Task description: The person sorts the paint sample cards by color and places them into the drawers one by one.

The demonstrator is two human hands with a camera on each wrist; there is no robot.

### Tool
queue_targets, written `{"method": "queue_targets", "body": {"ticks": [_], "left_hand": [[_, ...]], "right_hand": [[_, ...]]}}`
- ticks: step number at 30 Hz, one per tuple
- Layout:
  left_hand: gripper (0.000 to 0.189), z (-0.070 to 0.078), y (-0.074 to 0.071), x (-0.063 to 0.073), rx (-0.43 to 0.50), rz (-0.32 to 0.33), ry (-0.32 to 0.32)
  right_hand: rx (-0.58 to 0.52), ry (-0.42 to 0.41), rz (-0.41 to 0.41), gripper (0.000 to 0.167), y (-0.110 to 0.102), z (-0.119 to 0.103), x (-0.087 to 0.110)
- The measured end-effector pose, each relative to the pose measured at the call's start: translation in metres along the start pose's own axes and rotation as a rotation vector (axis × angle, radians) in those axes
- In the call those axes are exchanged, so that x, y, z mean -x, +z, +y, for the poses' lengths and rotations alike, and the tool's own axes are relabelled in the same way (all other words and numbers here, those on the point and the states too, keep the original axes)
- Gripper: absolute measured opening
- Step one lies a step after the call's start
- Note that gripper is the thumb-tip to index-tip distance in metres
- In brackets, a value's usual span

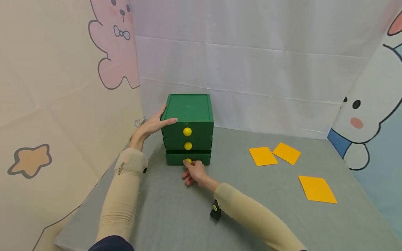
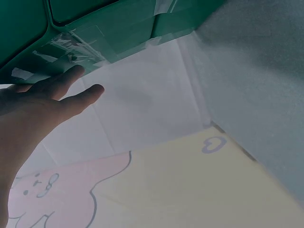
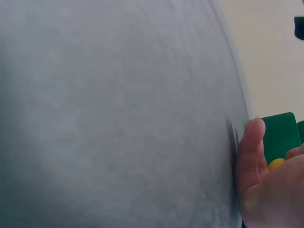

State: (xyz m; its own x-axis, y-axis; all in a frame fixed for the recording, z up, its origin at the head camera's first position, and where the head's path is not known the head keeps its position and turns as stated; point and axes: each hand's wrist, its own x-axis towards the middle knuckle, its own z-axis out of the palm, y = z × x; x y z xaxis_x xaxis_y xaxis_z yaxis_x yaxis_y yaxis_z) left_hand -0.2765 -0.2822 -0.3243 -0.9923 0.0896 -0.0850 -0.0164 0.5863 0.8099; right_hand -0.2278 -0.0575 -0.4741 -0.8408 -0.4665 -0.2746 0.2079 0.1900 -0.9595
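A small green chest of drawers [image 1: 188, 106] with yellow knobs stands near the back wall. Its bottom drawer [image 1: 174, 159] juts out a little, and the drawers above look closed. My left hand [image 1: 154, 124] rests on the chest's left side, thumb over the top front edge. The left wrist view shows its fairly straight fingers along the taped green side [image 2: 123, 33]. With thumb and finger, my right hand [image 1: 197, 170] pinches the bottom drawer's yellow knob [image 1: 188, 160]. In the right wrist view that knob [image 3: 276, 163] is partly hidden by the hand.
Several flat orange-yellow squares, one of them a near-right sheet [image 1: 317, 189], lie on the grey tabletop [image 1: 245, 174] at the right. A white fabric wall [image 1: 251, 76] rises behind, and a cream cartoon-printed sheet [image 1: 59, 76] borders the left side.
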Motion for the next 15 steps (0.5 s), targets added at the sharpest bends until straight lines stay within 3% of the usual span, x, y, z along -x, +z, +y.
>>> {"method": "queue_targets", "body": {"ticks": [8,15], "left_hand": [[0.101,0.002,-0.001,0.003,0.003,0.005,0.001],[0.096,0.021,0.0,0.018,0.012,-0.023,-0.007]], "right_hand": [[0.008,0.031,-0.04,0.053,0.005,0.003,0.024],[0.005,0.036,-0.08,0.053,0.008,0.006,0.051]]}}
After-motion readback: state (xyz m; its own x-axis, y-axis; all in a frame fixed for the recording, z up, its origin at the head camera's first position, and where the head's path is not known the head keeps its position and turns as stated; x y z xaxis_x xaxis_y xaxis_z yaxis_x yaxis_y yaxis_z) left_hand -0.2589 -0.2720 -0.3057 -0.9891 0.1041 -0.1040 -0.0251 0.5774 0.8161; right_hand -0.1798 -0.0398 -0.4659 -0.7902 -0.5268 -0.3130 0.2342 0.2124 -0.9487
